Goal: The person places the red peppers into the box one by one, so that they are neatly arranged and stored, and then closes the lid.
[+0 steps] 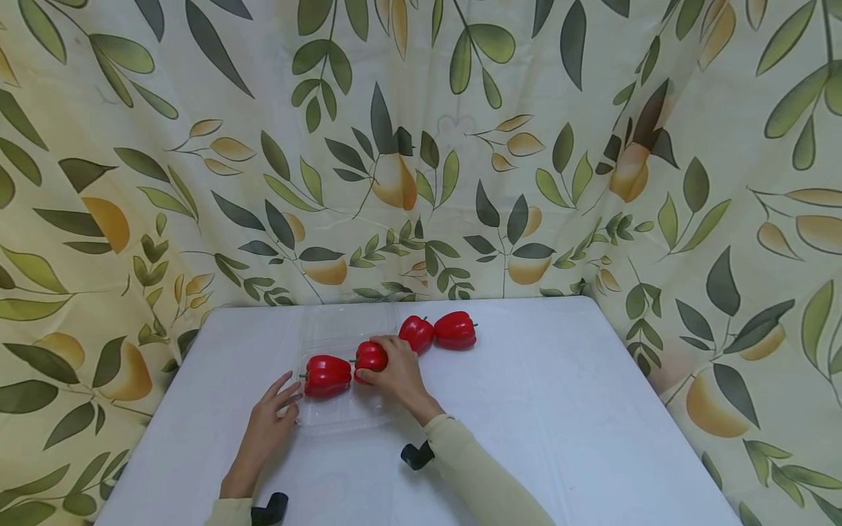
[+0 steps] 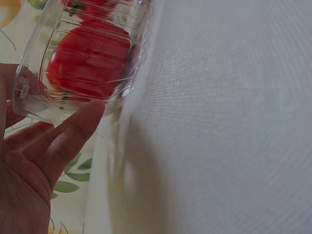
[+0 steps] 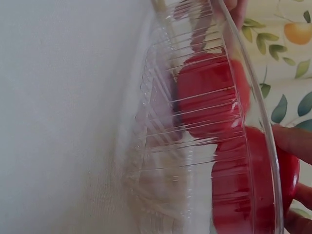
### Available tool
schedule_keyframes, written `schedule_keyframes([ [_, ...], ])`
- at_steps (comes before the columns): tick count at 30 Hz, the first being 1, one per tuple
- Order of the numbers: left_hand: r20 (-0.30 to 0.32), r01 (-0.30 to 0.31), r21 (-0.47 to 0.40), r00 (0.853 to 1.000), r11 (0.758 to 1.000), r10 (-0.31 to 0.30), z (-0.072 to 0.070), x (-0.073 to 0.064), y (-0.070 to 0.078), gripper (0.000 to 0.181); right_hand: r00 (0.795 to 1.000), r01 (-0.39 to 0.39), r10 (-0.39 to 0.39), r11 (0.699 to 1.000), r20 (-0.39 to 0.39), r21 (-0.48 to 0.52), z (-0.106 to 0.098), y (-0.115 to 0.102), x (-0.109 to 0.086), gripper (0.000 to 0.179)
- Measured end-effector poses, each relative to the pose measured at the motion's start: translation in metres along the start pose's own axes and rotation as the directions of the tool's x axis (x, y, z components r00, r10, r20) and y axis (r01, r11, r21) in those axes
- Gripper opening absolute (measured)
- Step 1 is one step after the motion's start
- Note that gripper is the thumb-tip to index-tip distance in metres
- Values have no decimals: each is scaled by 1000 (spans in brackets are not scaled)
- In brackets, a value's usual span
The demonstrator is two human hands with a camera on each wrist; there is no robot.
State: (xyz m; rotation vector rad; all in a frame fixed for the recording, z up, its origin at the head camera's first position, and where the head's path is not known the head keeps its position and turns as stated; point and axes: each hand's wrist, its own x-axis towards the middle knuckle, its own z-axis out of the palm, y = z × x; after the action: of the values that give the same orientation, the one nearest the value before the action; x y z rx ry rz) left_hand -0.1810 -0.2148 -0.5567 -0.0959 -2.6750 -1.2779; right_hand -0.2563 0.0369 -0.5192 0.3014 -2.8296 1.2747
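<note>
A clear plastic container (image 1: 329, 419) with ribbed walls lies on the table. One red bell pepper (image 1: 327, 377) sits in its left part, its green stem toward the left. My right hand (image 1: 398, 371) grips a second red bell pepper (image 1: 370, 358) beside it, partly covered by the fingers. In the right wrist view, that held pepper (image 3: 287, 175) rises above the container rim, and its lower part shows through the wall. My left hand (image 1: 271, 425) touches the container's left end with its fingers fairly straight; in the left wrist view, one fingertip (image 2: 96, 108) is against the clear wall.
Two more red bell peppers, one nearer (image 1: 416, 334) and one farther right (image 1: 456, 331), lie behind my right hand. A white cloth covers the table (image 1: 552, 424). Behind its back edge hangs a leaf-patterned curtain (image 1: 434, 241).
</note>
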Motion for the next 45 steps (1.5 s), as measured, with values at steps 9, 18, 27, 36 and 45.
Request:
schedule_keyframes([
  [9, 0, 16, 13, 1000, 1000, -16, 2, -2, -1, 40, 1000, -23, 23, 998, 2, -62, 3, 1, 2, 72],
  [18, 9, 12, 6, 1000, 1000, -12, 1, -3, -1, 40, 1000, -4, 4, 989, 3, -147, 5, 4, 1, 71],
  [27, 10, 33, 3, 999, 999, -33, 2, -2, 2, 40, 1000, 11, -9, 979, 13, -205, 6, 6, 3, 72],
  [36, 0, 23, 11, 1000, 1000, -23, 0, -3, 3, 40, 999, 12, -3, 980, 48, -197, 6, 8, 4, 76],
  [45, 9, 25, 18, 1000, 1000, -25, 1, 2, -1, 40, 996, 39, -25, 984, 81, -176, 0, 10, 6, 75],
])
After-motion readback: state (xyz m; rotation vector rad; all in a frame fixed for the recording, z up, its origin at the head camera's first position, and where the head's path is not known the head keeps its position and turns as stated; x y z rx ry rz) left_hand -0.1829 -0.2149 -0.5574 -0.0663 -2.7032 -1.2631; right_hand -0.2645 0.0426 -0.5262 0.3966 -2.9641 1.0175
